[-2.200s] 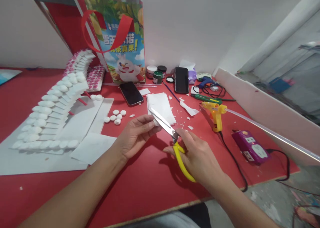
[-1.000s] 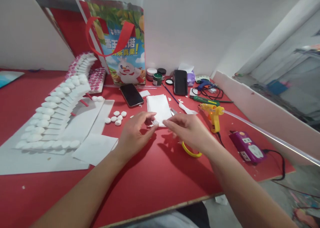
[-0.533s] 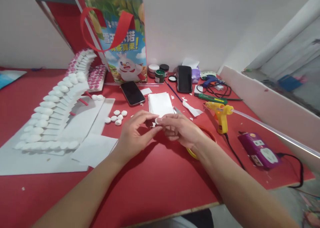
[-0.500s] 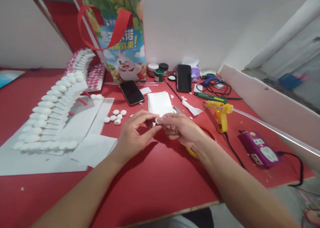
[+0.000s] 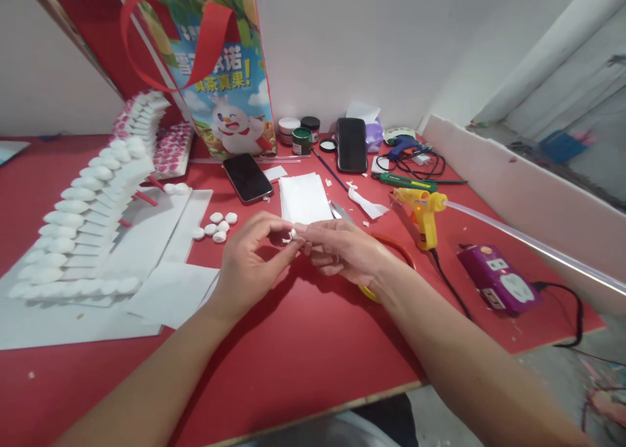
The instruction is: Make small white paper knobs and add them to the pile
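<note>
My left hand (image 5: 249, 264) and right hand (image 5: 345, 254) meet over the red counter (image 5: 293, 355) — fingers of both pinched narrow on one small white foam piece (image 5: 294, 234), just near of the white paper stack (image 5: 304, 198).

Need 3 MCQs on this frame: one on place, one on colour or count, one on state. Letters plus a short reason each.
1. Where does the yellow hot glue gun stand?
A. left of the white paper stack
B. right of both hands, on the red table
C. inside the printed bag

2. How many black smartphones lie on the table?
A. two
B. four
C. none

3. What is the state of the small white piece?
A. lying alone by the purple power strip
B. stuck to the wall
C. pinched between the fingertips of the left hand and right hand

B: it stands upright beyond the right hand.
A: one lies by the bag, one near the paint jars.
C: both hands' fingertips meet on it.
</note>
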`<action>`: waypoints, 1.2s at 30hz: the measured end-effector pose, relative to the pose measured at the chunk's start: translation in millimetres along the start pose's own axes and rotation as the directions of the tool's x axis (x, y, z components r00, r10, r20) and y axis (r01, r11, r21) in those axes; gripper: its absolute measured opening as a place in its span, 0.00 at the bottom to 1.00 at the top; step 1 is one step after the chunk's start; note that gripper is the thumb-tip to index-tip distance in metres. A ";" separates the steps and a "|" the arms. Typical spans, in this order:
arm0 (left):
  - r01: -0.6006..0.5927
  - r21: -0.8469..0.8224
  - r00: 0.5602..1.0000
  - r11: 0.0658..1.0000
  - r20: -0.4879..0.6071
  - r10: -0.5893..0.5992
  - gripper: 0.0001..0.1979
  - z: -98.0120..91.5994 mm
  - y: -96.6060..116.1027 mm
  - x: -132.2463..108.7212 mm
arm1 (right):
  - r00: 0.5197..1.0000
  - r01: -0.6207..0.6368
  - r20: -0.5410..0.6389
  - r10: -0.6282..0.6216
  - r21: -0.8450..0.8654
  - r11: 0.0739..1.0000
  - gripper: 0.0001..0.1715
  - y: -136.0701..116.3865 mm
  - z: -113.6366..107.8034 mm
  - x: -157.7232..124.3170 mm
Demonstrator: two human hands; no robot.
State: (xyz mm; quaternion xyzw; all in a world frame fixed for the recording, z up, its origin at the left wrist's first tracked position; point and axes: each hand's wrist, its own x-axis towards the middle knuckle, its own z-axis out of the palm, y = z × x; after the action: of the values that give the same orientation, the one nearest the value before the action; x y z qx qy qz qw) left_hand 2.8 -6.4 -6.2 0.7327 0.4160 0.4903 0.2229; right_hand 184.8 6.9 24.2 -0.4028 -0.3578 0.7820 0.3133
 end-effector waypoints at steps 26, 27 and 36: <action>0.056 0.129 0.997 0.990 0.047 -0.062 0.03 4.8 2.3 -3.3 | 0.983 0.019 -0.170 -0.062 -0.240 0.970 0.23 8.4 3.5 6.3; 0.054 0.132 0.997 0.990 0.055 -0.062 0.03 5.0 1.9 -3.3 | 0.983 0.014 -0.176 -0.056 -0.234 0.972 0.22 9.5 2.8 7.4; 0.043 0.067 0.997 0.997 0.053 -0.047 0.03 5.7 3.9 -3.2 | 0.992 -0.016 -0.126 -0.014 -0.237 0.971 0.25 1.6 0.2 2.1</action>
State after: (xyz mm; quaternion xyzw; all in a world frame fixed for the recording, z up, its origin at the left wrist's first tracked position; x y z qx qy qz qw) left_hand 9.0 -10.8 -7.4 0.7432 0.4421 0.4510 0.2209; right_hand 183.3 7.7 22.2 -0.4863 -0.4278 0.7067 0.2846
